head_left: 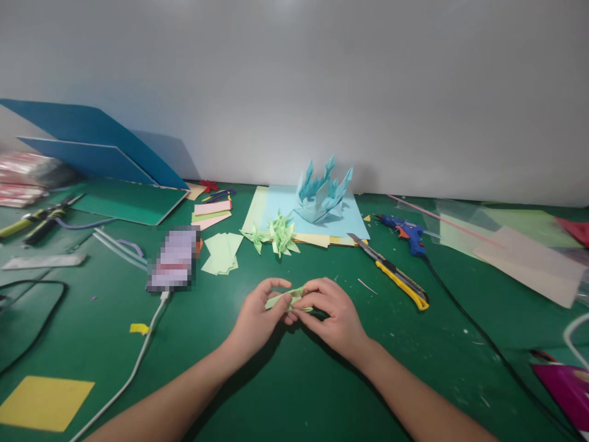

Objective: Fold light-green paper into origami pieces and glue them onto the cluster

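My left hand (257,313) and my right hand (332,313) meet low over the green mat (285,393), both pinching a small folded piece of light green paper (286,298). The fingers of both hands are curled round the paper. Behind them lie folded green paper flowers (278,235), a stack of pale green paper squares (223,252) and a blue folded paper crown shape (322,190) on light blue sheets (280,202).
A yellow utility knife (391,272) and a blue glue gun (407,233) lie to the right, with its black cable. A phone (175,258) on a white cable sits to the left. Pliers (37,222), blue boards (92,147), a yellow square (43,402) and clear plastic sheets (515,245) surround the area.
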